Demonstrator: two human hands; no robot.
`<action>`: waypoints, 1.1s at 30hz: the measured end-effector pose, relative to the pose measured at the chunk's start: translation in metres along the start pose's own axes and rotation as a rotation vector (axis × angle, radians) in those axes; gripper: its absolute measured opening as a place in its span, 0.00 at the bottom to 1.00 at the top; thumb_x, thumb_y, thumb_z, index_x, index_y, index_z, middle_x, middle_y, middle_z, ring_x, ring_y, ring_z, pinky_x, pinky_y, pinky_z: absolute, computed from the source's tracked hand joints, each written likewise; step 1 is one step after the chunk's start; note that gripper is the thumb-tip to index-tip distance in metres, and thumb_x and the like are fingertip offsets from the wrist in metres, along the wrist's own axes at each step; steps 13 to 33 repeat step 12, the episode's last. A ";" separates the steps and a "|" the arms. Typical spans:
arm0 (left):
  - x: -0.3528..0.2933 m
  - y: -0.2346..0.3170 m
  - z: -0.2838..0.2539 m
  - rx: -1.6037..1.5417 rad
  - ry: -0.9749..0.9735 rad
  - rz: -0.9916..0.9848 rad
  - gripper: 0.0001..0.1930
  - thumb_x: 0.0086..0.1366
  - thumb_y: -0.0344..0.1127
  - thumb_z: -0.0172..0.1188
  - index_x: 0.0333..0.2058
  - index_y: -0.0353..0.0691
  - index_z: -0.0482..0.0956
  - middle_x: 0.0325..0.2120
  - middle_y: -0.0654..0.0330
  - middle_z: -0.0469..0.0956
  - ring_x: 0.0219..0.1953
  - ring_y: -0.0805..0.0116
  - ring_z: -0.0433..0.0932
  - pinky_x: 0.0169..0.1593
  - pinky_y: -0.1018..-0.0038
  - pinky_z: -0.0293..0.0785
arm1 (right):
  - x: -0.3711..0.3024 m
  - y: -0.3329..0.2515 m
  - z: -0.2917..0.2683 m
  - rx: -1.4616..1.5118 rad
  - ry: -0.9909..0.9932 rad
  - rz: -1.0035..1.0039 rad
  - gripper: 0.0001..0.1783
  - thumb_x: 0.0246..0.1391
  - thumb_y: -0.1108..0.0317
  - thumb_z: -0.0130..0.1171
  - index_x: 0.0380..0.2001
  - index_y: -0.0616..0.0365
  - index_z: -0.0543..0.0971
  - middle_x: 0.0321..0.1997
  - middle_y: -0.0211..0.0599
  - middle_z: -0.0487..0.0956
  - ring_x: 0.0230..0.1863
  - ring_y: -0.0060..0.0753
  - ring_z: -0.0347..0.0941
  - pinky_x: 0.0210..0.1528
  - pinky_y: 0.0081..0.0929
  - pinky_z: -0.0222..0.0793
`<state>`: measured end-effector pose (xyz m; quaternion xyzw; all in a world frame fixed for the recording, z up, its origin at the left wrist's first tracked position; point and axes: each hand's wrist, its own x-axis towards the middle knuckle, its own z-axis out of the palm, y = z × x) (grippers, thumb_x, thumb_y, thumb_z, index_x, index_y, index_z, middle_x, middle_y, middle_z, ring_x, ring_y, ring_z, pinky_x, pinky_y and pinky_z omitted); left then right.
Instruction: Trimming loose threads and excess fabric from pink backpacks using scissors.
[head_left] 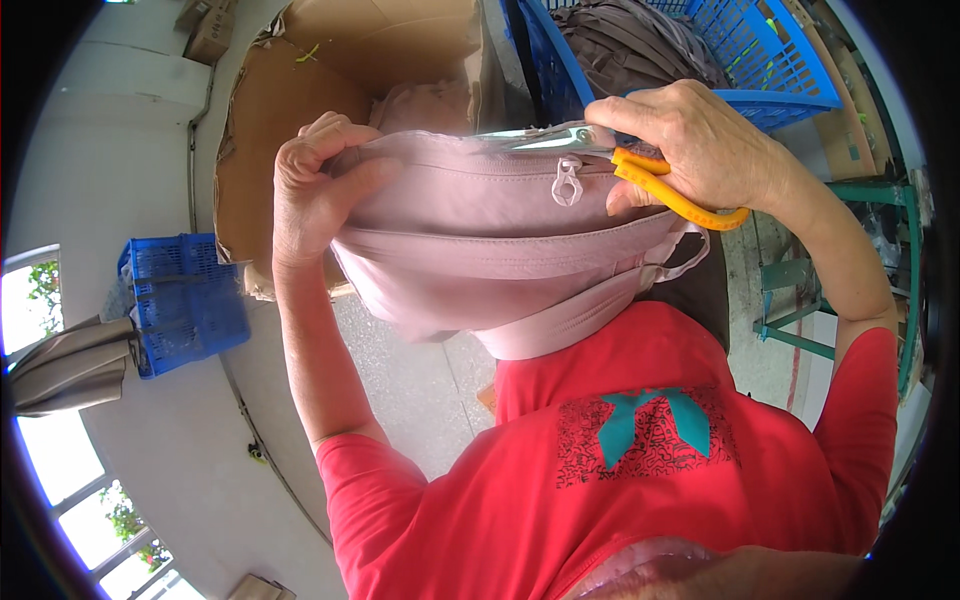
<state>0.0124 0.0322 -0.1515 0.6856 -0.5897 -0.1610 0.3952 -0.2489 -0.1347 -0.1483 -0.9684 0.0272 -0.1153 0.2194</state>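
A pale pink fabric bag [440, 195] is held up in front of my chest, its zipped top edge stretched between my hands. My left hand [318, 175] pinches the bag's upper left corner, thumb on the near side. Scissors [690, 203] with orange handles are in my right hand [705, 140], which is closed around them at the upper right corner. Their metal blades lie along the top edge, pointing left; whether they are apart is hard to see. A pink zipper pull [567, 188] hangs just below the blades. At the bag's right side a strap loop [690, 262] sticks out.
Beyond the bag stands a large open cardboard box [240, 170] with pink fabric inside. A blue crate [770, 100] holding dark folded fabric is at the far right. Blue baskets [190, 305] are on the left, and a green metal frame [905, 230] is on the right.
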 end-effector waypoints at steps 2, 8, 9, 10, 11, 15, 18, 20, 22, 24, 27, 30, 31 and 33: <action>0.001 0.000 0.000 0.003 -0.001 -0.008 0.08 0.37 0.27 0.63 0.21 0.36 0.78 0.14 0.67 0.65 0.23 0.76 0.62 0.32 0.79 0.60 | -0.001 0.002 0.005 0.011 0.014 -0.002 0.24 0.36 0.52 0.66 0.27 0.61 0.70 0.15 0.44 0.72 0.21 0.49 0.71 0.24 0.35 0.64; 0.002 0.003 0.001 0.005 0.006 0.045 0.08 0.38 0.27 0.63 0.22 0.36 0.79 0.14 0.66 0.66 0.23 0.75 0.64 0.31 0.78 0.60 | -0.003 0.005 0.007 0.100 0.036 -0.022 0.22 0.37 0.56 0.67 0.27 0.60 0.70 0.15 0.43 0.72 0.20 0.48 0.71 0.23 0.34 0.64; 0.001 0.003 0.000 0.021 0.002 0.033 0.08 0.38 0.27 0.63 0.22 0.36 0.79 0.14 0.66 0.67 0.23 0.74 0.64 0.32 0.78 0.60 | -0.003 0.003 0.008 0.135 0.026 -0.019 0.22 0.37 0.56 0.66 0.28 0.60 0.70 0.16 0.43 0.72 0.21 0.49 0.71 0.23 0.35 0.64; 0.000 0.003 -0.001 0.037 -0.003 0.021 0.07 0.38 0.27 0.63 0.22 0.37 0.79 0.14 0.66 0.67 0.23 0.74 0.64 0.33 0.78 0.60 | -0.002 0.001 0.007 0.134 0.028 -0.022 0.22 0.37 0.56 0.66 0.28 0.60 0.70 0.16 0.43 0.72 0.21 0.49 0.71 0.23 0.35 0.64; 0.000 0.003 -0.002 0.043 0.001 0.032 0.08 0.38 0.27 0.63 0.22 0.37 0.79 0.14 0.66 0.67 0.23 0.73 0.64 0.33 0.78 0.61 | 0.000 -0.004 0.004 0.075 0.007 0.013 0.21 0.38 0.57 0.66 0.28 0.60 0.70 0.18 0.45 0.74 0.24 0.49 0.72 0.26 0.35 0.65; -0.001 0.002 -0.003 0.048 0.006 0.043 0.08 0.38 0.28 0.63 0.22 0.37 0.80 0.14 0.65 0.67 0.23 0.73 0.64 0.33 0.78 0.61 | 0.001 -0.009 -0.001 0.016 -0.014 0.048 0.20 0.38 0.58 0.66 0.29 0.60 0.70 0.21 0.46 0.75 0.27 0.50 0.73 0.29 0.35 0.67; -0.001 0.002 -0.003 0.048 0.006 0.043 0.08 0.38 0.28 0.63 0.22 0.37 0.80 0.14 0.65 0.67 0.23 0.73 0.64 0.33 0.78 0.61 | 0.001 -0.009 -0.001 0.016 -0.014 0.048 0.20 0.38 0.58 0.66 0.29 0.60 0.70 0.21 0.46 0.75 0.27 0.50 0.73 0.29 0.35 0.67; -0.001 0.002 -0.003 0.048 0.006 0.043 0.08 0.38 0.28 0.63 0.22 0.37 0.80 0.14 0.65 0.67 0.23 0.73 0.64 0.33 0.78 0.61 | 0.001 -0.009 -0.001 0.016 -0.014 0.048 0.20 0.38 0.58 0.66 0.29 0.60 0.70 0.21 0.46 0.75 0.27 0.50 0.73 0.29 0.35 0.67; -0.001 0.002 -0.003 0.048 0.006 0.043 0.08 0.38 0.28 0.63 0.22 0.37 0.80 0.14 0.65 0.67 0.23 0.73 0.64 0.33 0.78 0.61 | 0.001 -0.009 -0.001 0.016 -0.014 0.048 0.20 0.38 0.58 0.66 0.29 0.60 0.70 0.21 0.46 0.75 0.27 0.50 0.73 0.29 0.35 0.67; -0.001 0.002 -0.003 0.048 0.006 0.043 0.08 0.38 0.28 0.63 0.22 0.37 0.80 0.14 0.65 0.67 0.23 0.73 0.64 0.33 0.78 0.61 | 0.001 -0.009 -0.001 0.016 -0.014 0.048 0.20 0.38 0.58 0.66 0.29 0.60 0.70 0.21 0.46 0.75 0.27 0.50 0.73 0.29 0.35 0.67; -0.001 0.002 -0.003 0.048 0.006 0.043 0.08 0.38 0.28 0.63 0.22 0.37 0.80 0.14 0.65 0.67 0.23 0.73 0.64 0.33 0.78 0.61 | 0.001 -0.009 -0.001 0.016 -0.014 0.048 0.20 0.38 0.58 0.66 0.29 0.60 0.70 0.21 0.46 0.75 0.27 0.50 0.73 0.29 0.35 0.67; -0.001 0.002 -0.003 0.048 0.006 0.043 0.08 0.38 0.28 0.63 0.22 0.37 0.80 0.14 0.65 0.67 0.23 0.73 0.64 0.33 0.78 0.61 | 0.001 -0.009 -0.001 0.016 -0.014 0.048 0.20 0.38 0.58 0.66 0.29 0.60 0.70 0.21 0.46 0.75 0.27 0.50 0.73 0.29 0.35 0.67; -0.001 0.002 -0.003 0.048 0.006 0.043 0.08 0.38 0.28 0.63 0.22 0.37 0.80 0.14 0.65 0.67 0.23 0.73 0.64 0.33 0.78 0.61 | 0.001 -0.009 -0.001 0.016 -0.014 0.048 0.20 0.38 0.58 0.66 0.29 0.60 0.70 0.21 0.46 0.75 0.27 0.50 0.73 0.29 0.35 0.67; -0.001 0.002 -0.003 0.048 0.006 0.043 0.08 0.38 0.28 0.63 0.22 0.37 0.80 0.14 0.65 0.67 0.23 0.73 0.64 0.33 0.78 0.61 | 0.001 -0.009 -0.001 0.016 -0.014 0.048 0.20 0.38 0.58 0.66 0.29 0.60 0.70 0.21 0.46 0.75 0.27 0.50 0.73 0.29 0.35 0.67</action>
